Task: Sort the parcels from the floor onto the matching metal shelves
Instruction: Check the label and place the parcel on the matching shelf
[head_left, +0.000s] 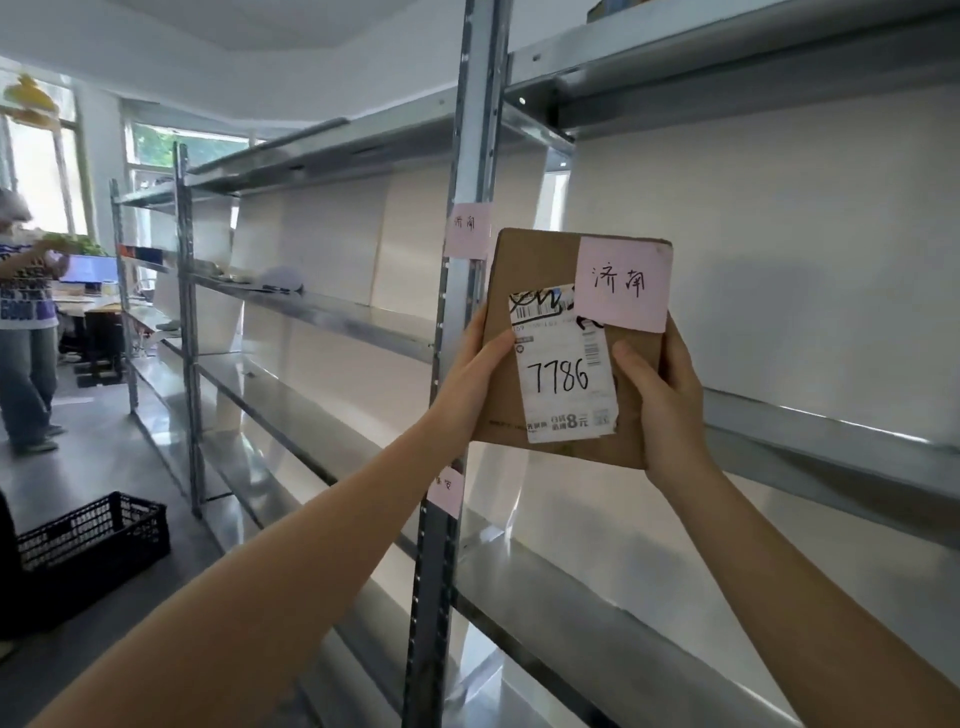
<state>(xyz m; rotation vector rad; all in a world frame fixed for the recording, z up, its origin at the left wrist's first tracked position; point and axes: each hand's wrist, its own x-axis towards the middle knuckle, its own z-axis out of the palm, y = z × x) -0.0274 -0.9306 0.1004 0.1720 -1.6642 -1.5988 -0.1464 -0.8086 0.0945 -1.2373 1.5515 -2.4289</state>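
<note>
Both hands, left (470, 374) and right (662, 400), grip the cardboard parcel (545, 280) by its lower edges.

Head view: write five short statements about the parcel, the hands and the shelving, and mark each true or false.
1. Both hands hold the brown parcel: the left hand on its left edge, the right hand on its right edge. True.
2. The white label on the parcel reads 7786. True.
3. The pink note on the parcel is blank. False: it carries handwritten characters.
4. The metal upright beside the parcel bears no notes. False: a pink note on the post sits by the parcel's top left corner, another lower down.
5. The black crate stands on a shelf. False: it is on the floor.
</note>
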